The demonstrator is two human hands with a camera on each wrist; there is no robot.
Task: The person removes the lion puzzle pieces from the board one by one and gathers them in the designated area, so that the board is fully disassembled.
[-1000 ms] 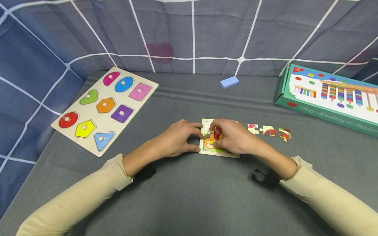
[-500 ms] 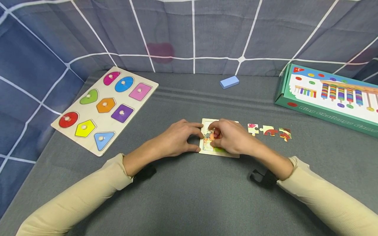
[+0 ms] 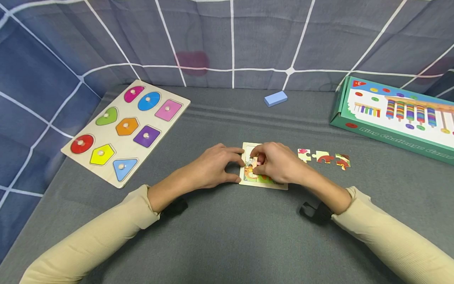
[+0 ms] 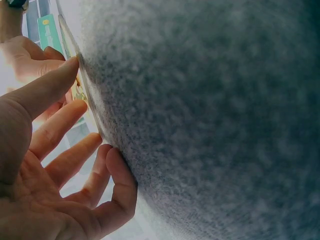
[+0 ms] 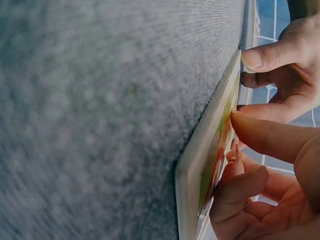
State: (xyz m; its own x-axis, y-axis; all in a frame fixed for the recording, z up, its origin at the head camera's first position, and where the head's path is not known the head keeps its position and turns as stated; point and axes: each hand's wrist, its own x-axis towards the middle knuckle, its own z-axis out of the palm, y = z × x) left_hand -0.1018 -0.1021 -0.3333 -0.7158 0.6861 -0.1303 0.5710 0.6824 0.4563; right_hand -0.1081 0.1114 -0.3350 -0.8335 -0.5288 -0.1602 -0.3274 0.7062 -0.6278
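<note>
A small wooden jigsaw board (image 3: pixel 264 186) with a pale rim lies flat on the grey cloth, its colourful picture partly covered by fingers. My right hand (image 3: pixel 278 163) is over the board and pinches a jigsaw piece (image 3: pixel 253 162) between thumb and fingertips. That piece shows edge-on in the right wrist view, close above the picture. My left hand (image 3: pixel 214 167) touches the board's left edge with its thumb and fingertips, the fingers loosely spread. To the right of the board, three loose jigsaw pieces (image 3: pixel 322 157) lie in a row.
A wooden shape board (image 3: pixel 106 138) with several knobbed coloured shapes lies at the left. Behind the jigsaw sits a blue block (image 3: pixel 275 99). A green game box (image 3: pixel 393 118) stands at the right. Checked cloth (image 3: pixel 209 39) hangs along the back and left.
The right hand's fingertips have shifted slightly over the board, and the pinched piece has turned and shows more clearly. The left hand and the loose pieces stay where they were.
</note>
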